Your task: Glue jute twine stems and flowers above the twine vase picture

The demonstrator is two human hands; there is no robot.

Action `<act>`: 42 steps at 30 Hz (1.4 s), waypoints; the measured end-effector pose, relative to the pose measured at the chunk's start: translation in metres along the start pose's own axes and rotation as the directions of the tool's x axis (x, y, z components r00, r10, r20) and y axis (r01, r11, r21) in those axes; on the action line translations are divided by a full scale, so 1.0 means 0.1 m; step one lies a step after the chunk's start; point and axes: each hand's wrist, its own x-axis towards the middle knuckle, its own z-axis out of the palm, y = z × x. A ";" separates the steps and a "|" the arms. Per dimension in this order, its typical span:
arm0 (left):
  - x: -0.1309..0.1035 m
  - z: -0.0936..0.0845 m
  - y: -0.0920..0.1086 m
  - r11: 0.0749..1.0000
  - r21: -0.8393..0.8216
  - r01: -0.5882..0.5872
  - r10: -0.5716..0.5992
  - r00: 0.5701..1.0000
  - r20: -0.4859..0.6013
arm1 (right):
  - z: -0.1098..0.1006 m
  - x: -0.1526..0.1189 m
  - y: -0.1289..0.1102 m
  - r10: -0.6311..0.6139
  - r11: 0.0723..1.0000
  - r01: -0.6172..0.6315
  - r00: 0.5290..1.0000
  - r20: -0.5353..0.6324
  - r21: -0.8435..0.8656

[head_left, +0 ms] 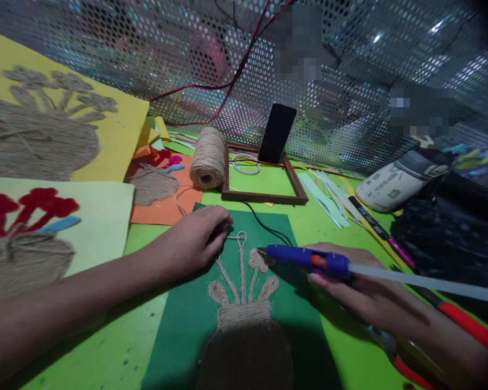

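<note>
A dark green sheet (179, 330) bears a vase (246, 346) of jute twine with several twine stems and two leaf loops. On its right stem sits a twine flower (260, 260). My right hand (350, 281) is wrapped round a blue glue gun (288, 254), whose tip is at that flower; a long white glue stick (423, 281) sticks out behind. My left hand (213, 233) rests at the sheet's upper left, fingers curled and pinched on jute twine (232, 237) that runs to a small loop atop the middle stem.
Behind stand a jute twine spool (208, 157), a brown frame (264, 197) and an upright phone (277, 132). Other twine pictures (106, 141) lie left. To the right are paper strips (325, 200), a black marker (368, 218), a white bottle (390, 184), a black plastic bag (451, 238) and red-handled scissors (472, 325).
</note>
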 end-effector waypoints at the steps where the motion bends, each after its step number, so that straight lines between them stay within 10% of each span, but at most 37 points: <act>1: 0.00 0.00 0.00 1.000 0.004 0.001 -0.001 1.000 0.005 | 0.02 0.00 0.01 -0.012 1.000 0.012 1.000 -0.012 -0.005; 20: -0.01 0.00 -0.01 1.000 0.006 -0.013 0.013 1.000 -0.012 | -0.12 -0.01 -0.04 -0.069 0.996 0.071 0.996 0.054 -0.049; 27: 0.00 0.03 -0.03 0.999 0.005 -0.039 0.039 0.999 -0.024 | -0.35 -0.04 -0.02 -0.037 0.995 0.021 0.987 -0.156 -0.102; 34: 0.00 0.03 -0.05 0.999 -0.010 -0.052 0.052 0.998 -0.039 | -0.32 0.16 0.54 -0.181 0.935 -0.018 0.835 -0.519 -0.355; 42: 0.01 -0.01 -0.01 0.990 0.077 -0.121 0.123 0.992 -0.021 | -0.37 0.31 1.04 -0.242 0.849 -0.016 0.877 -0.415 -0.528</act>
